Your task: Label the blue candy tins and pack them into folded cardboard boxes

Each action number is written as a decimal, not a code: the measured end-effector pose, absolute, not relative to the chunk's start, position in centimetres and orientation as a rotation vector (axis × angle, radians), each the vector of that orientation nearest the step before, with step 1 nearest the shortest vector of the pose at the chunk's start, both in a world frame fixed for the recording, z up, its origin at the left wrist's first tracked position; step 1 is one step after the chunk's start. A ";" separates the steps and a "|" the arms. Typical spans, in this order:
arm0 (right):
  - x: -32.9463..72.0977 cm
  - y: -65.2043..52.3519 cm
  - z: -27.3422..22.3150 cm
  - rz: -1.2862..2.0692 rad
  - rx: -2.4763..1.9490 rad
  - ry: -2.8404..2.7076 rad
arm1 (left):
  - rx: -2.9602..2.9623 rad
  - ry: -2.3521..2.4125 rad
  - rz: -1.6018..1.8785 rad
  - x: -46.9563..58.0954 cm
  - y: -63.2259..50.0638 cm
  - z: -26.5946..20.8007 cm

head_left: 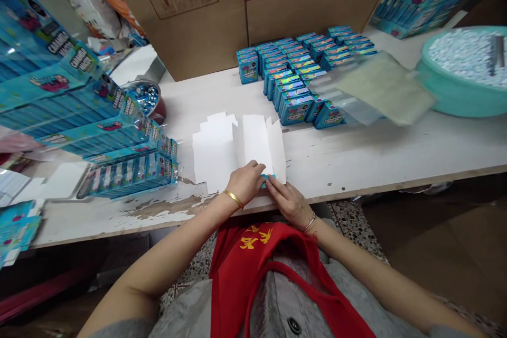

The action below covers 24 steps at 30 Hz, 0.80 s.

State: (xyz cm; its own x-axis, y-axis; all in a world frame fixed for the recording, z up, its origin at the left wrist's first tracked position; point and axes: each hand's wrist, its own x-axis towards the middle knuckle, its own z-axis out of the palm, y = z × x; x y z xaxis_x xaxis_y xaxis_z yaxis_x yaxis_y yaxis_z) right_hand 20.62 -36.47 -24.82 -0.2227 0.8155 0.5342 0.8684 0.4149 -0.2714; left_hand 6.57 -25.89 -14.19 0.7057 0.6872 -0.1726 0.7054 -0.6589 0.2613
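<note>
A cardboard box blank (216, 150) lies opened out on the table near its front edge, white inner side up, with creased panels and tabs. Its near end has a flap (269, 178) folded up that shows the blue printed side. My left hand (247, 182), with a gold bangle at the wrist, grips this flap from the left, fingers curled. From the right, my right hand (291, 203) presses its fingers together against the same flap. The undersides of both hands' fingertips are hidden.
Stacked blue display boxes (119, 132) rise at left beside a bowl of wrapped candies (144, 97). Rows of small blue boxes (295, 108) stand ahead, partly under a clear plastic bag (380, 87). A teal basin (463, 97) of small white pieces sits right. A large carton (214, 26) stands behind.
</note>
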 end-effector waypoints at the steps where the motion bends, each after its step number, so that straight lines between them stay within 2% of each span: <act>1: 20.7 -36.5 -25.0 -0.121 -1.445 -2.089 | 2.590 1.105 0.125 6.0 -26.4 -14.6; 3: 20.9 -36.5 -25.1 -0.140 -1.470 -2.133 | 2.483 1.146 0.584 4.6 -27.7 -16.0; 5: 21.0 -36.3 -25.0 -0.167 -1.476 -2.158 | 2.286 1.192 0.848 3.4 -29.0 -17.8; 10: 20.1 -35.5 -24.1 -0.200 -1.562 -2.103 | 2.034 1.268 0.674 3.2 -30.5 -21.1; 16: 19.0 -34.9 -22.3 -0.239 -1.677 -2.052 | 2.454 1.275 0.704 3.0 -29.0 -18.6; 18: 19.0 -34.9 -22.1 -0.241 -1.676 -2.065 | 2.711 1.118 0.551 3.5 -28.7 -17.0; 22: 19.2 -34.9 -22.7 -0.212 -1.692 -2.068 | 2.905 0.885 -0.296 6.3 -28.5 -14.5; 24: 19.3 -35.0 -23.4 -0.197 -1.661 -2.022 | 2.866 0.918 -0.563 7.7 -28.1 -13.9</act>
State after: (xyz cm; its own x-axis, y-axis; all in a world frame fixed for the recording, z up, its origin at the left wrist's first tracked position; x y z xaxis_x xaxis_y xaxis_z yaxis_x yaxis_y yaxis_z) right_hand 19.25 -34.99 -23.43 -0.1204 0.8744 0.4701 0.9486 0.2410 -0.2053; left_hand 7.73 -28.09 -13.92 0.7528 0.5459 -0.3679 0.5754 -0.8171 -0.0352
